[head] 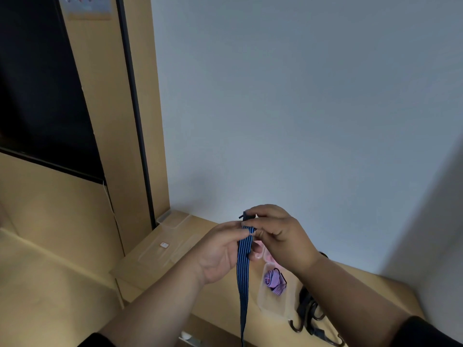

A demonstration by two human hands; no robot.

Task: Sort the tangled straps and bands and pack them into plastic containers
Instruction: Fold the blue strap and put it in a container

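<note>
A blue strap with black stripes (243, 266) hangs straight down from both my hands, held up in front of the white wall. My left hand (220, 249) pinches its upper part from the left. My right hand (278, 231) grips the top end, where a dark hook pokes out above the fingers. Below them on the wooden table, a clear plastic container (265, 300) holds a rolled purple band (274, 281). A pile of dark straps with hooks (310, 319) lies to the container's right.
Clear plastic lids or containers (172, 219) lie at the table's far left corner beside a wooden frame with a dark pane (37, 96). The wooden table (150, 261) butts against the wall. A pink item (269, 257) shows partly behind my right wrist.
</note>
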